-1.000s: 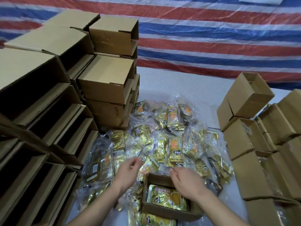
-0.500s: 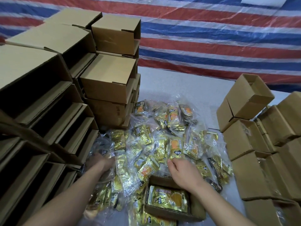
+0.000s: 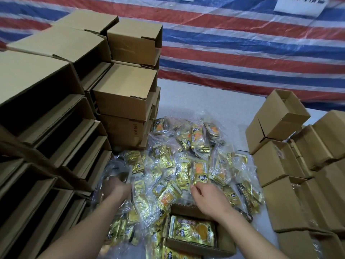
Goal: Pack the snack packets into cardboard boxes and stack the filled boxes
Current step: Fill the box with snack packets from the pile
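Since a second ago, the left hand (image 3: 116, 187) has slid left into the snack packets (image 3: 179, 165) on the table; I cannot tell if its fingers grip. The right hand (image 3: 209, 200) curls loosely by the open box (image 3: 197, 232), holding nothing. Packets look light, soft and slippery; pinch one by its edge.

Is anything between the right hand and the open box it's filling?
Nothing visible. The right hand is right over the far rim of the open box, which holds one snack packet with room above it. The loose packets lie just beyond, unobstructed.
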A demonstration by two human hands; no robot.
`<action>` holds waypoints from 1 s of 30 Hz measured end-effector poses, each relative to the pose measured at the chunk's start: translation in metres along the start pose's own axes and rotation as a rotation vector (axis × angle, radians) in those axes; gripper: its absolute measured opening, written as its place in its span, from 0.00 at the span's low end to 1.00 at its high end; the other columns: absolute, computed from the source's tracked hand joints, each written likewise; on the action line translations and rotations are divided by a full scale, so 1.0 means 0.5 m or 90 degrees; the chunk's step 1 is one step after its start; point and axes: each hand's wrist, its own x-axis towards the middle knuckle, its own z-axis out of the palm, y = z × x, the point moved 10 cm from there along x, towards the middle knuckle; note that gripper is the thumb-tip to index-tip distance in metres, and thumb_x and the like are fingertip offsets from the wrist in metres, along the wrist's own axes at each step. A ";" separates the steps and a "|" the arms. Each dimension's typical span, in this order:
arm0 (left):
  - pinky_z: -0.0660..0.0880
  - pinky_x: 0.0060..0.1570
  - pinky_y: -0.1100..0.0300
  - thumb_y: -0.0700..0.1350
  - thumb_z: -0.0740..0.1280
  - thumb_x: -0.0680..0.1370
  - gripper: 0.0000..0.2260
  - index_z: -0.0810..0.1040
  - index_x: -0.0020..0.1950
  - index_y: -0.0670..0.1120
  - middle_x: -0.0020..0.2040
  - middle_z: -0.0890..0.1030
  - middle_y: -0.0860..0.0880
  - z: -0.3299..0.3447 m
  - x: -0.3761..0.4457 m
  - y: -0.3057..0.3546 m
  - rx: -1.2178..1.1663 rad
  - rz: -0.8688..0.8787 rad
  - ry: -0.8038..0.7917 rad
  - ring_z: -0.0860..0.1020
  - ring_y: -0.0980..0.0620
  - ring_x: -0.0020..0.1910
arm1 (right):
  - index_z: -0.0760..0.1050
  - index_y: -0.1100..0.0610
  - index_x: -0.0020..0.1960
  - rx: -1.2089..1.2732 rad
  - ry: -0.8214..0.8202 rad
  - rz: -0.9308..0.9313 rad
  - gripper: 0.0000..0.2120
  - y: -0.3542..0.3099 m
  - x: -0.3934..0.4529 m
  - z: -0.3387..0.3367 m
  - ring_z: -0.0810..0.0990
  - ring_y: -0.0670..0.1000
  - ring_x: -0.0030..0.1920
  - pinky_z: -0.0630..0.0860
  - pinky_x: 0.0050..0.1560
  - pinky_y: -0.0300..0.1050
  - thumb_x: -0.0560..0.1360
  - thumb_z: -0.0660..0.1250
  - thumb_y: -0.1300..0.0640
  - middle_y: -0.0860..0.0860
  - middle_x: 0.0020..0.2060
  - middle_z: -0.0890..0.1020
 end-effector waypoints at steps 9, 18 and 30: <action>0.81 0.44 0.49 0.65 0.73 0.71 0.35 0.71 0.66 0.42 0.47 0.81 0.44 0.003 -0.008 -0.016 -0.117 -0.013 0.006 0.82 0.42 0.42 | 0.69 0.49 0.37 0.037 -0.017 0.006 0.19 -0.005 0.005 0.001 0.74 0.45 0.32 0.70 0.32 0.43 0.83 0.55 0.43 0.47 0.30 0.76; 0.75 0.38 0.56 0.46 0.70 0.73 0.20 0.70 0.63 0.52 0.45 0.77 0.54 -0.168 -0.134 0.104 -0.339 0.210 0.092 0.78 0.52 0.41 | 0.73 0.53 0.38 0.243 0.014 0.016 0.19 -0.061 0.025 -0.058 0.72 0.46 0.32 0.69 0.35 0.42 0.83 0.57 0.44 0.48 0.32 0.76; 0.79 0.59 0.46 0.53 0.74 0.71 0.28 0.71 0.69 0.53 0.57 0.83 0.51 -0.185 -0.434 0.411 -0.604 0.428 -0.227 0.83 0.51 0.55 | 0.63 0.46 0.77 0.836 -0.089 -0.011 0.60 -0.207 0.028 -0.163 0.72 0.53 0.71 0.68 0.72 0.60 0.52 0.71 0.20 0.48 0.71 0.74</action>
